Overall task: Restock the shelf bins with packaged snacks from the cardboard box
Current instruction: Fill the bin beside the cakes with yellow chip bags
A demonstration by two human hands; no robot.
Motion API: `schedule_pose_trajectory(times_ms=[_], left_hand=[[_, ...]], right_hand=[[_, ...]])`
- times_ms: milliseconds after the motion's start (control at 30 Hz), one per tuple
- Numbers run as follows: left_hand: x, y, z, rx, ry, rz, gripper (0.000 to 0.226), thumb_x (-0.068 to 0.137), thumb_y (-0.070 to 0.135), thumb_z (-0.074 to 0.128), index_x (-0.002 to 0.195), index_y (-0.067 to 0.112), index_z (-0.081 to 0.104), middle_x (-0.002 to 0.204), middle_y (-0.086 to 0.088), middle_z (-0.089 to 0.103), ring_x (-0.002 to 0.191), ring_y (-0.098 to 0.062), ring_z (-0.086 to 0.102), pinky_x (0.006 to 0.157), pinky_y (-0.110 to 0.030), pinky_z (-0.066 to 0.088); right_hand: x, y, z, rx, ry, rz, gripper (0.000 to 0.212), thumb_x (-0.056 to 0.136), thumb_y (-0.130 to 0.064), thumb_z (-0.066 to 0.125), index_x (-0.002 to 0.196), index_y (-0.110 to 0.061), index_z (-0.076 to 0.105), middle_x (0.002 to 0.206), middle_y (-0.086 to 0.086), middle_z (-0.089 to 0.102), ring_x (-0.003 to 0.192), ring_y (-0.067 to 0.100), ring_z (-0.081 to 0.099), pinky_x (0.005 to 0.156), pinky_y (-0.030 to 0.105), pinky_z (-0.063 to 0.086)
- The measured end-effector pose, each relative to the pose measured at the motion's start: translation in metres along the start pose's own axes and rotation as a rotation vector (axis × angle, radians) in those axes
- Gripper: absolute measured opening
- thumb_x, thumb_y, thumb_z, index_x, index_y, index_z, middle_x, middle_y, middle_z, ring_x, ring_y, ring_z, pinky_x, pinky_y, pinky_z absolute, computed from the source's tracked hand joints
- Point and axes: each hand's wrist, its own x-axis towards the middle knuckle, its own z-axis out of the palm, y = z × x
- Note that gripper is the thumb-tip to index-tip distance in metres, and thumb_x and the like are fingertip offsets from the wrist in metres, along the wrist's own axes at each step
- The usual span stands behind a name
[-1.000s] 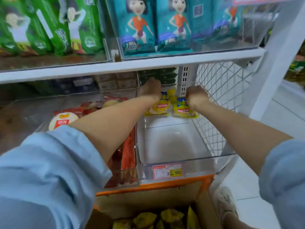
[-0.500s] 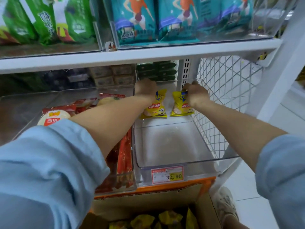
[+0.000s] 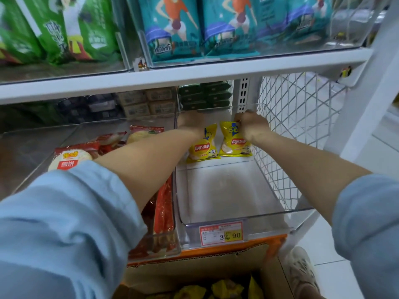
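Observation:
Two small yellow chip bags stand upright at the back of a clear plastic bin (image 3: 228, 214) on the lower shelf. My left hand (image 3: 191, 121) grips the top of the left chip bag (image 3: 203, 147). My right hand (image 3: 251, 126) pinches the top of the right chip bag (image 3: 234, 143). The rest of the bin's floor is bare. Below the shelf an open cardboard box (image 3: 194, 270) holds several more yellow bags (image 3: 226, 289).
A neighbouring clear bin (image 3: 166, 240) on the left holds red snack packs (image 3: 73, 156). A white wire mesh panel (image 3: 298, 117) closes the shelf's right side. The upper shelf (image 3: 172, 77) carries green and teal packs. A price label (image 3: 221, 233) fronts the bin. My shoe (image 3: 302, 275) is by the box.
Both hands have lifted the two yellow bags from leaning flat to standing upright at the back of the bin. The view has tilted slightly downward.

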Motion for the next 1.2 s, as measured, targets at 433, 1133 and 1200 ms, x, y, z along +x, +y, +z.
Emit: schedule_pose_trajectory(times_ms=[433,1133,1200], left_hand=[[-0.055,-0.003,-0.039,-0.299,0.006,0.135,0.027,0.091,0.023,0.051,0.114,0.012,0.059,0.122,-0.013,0.058,0.112,-0.031,0.054,0.086,-0.034,0.044],[-0.355,-0.008,0.101,-1.010,-0.304,0.133,0.061,0.078,0.019,0.073,0.130,0.024,0.043,0.108,0.007,0.054,0.085,-0.012,0.058,0.082,-0.028,0.049],[-0.361,-0.004,0.125,-1.007,-0.404,0.094,0.061,0.078,0.021,0.074,0.131,0.025,0.043,0.110,0.004,0.053,0.086,-0.015,0.059,0.082,-0.030,0.051]], right_hand=[[-0.084,-0.013,-0.048,0.191,0.079,-0.127,0.036,0.090,-0.021,0.056,0.126,-0.019,0.055,0.124,0.015,0.049,0.105,0.036,0.056,0.086,0.038,0.044],[-0.341,-0.012,0.014,0.237,-0.593,-0.409,0.049,0.088,-0.042,0.059,0.133,-0.041,0.039,0.122,-0.010,0.054,0.075,0.004,0.052,0.078,0.028,0.049],[-0.343,-0.014,0.027,0.127,-0.681,-0.485,0.052,0.090,-0.042,0.056,0.137,-0.037,0.034,0.128,-0.008,0.049,0.083,0.006,0.051,0.079,0.028,0.047]])
